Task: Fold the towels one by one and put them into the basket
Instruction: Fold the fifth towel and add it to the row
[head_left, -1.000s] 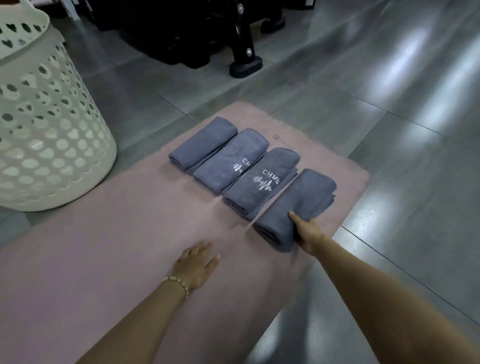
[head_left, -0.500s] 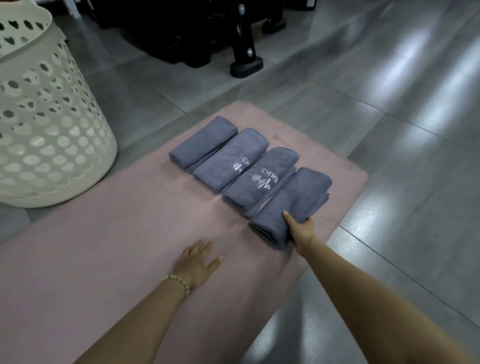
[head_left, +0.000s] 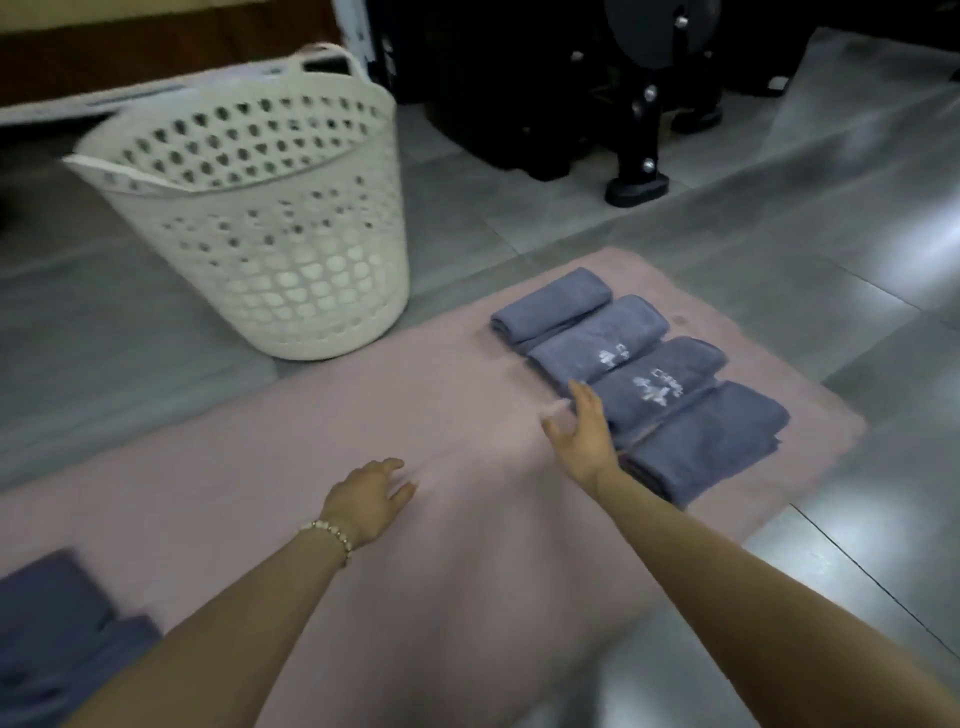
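Four folded towels (head_left: 654, 384) abreast on one pink mat (head_left: 415, 415); one basket (head_left: 270, 249) on floor beyond. Left hand (head_left: 366, 501) flat on mat, fingers (head_left: 395, 465) released; right hand (head_left: 582, 441) beside towels, spread, grasping nothing.

Pink mat (head_left: 363, 415) on grey tiled floor (head_left: 779, 260). Four folded grey towels (head_left: 639, 384) lie in a row on the mat, just right of the right hand (head_left: 584, 441) fingers. White basket (head_left: 270, 249) stands on the floor (just off the mat), well beyond the left hand (head_left: 363, 501) fingers. Loose grey cloth (head_left: 57, 639) lies on the mat, well behind them.
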